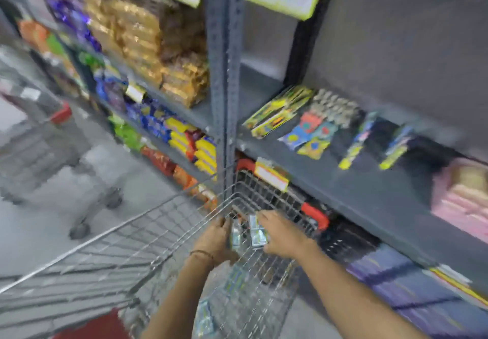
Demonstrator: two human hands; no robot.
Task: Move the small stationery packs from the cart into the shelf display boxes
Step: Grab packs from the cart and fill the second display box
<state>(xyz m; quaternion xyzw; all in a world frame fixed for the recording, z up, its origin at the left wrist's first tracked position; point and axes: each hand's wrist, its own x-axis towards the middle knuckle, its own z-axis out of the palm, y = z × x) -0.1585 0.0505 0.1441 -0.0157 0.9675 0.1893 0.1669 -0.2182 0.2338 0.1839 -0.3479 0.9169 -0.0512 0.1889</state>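
Both my hands reach into the wire cart [169, 214] at its far corner. My left hand [215, 241] grips a small silvery stationery pack [235, 234]. My right hand [282, 235] holds a second small pack [257, 233] beside it. More clear-wrapped packs [232, 282] lie lower in the cart basket. On the grey shelf [330, 177] to the right lie colourful stationery packs [306, 138] and yellow-green flat boxes [277, 111]. The whole picture is blurred by motion.
A grey steel upright [224, 74] stands just beyond the cart. Snack bags [158, 45] fill the shelves to its left. A second cart [39, 138] with a red handle stands on the floor at left. Pink packs [464, 196] sit at the shelf's right end.
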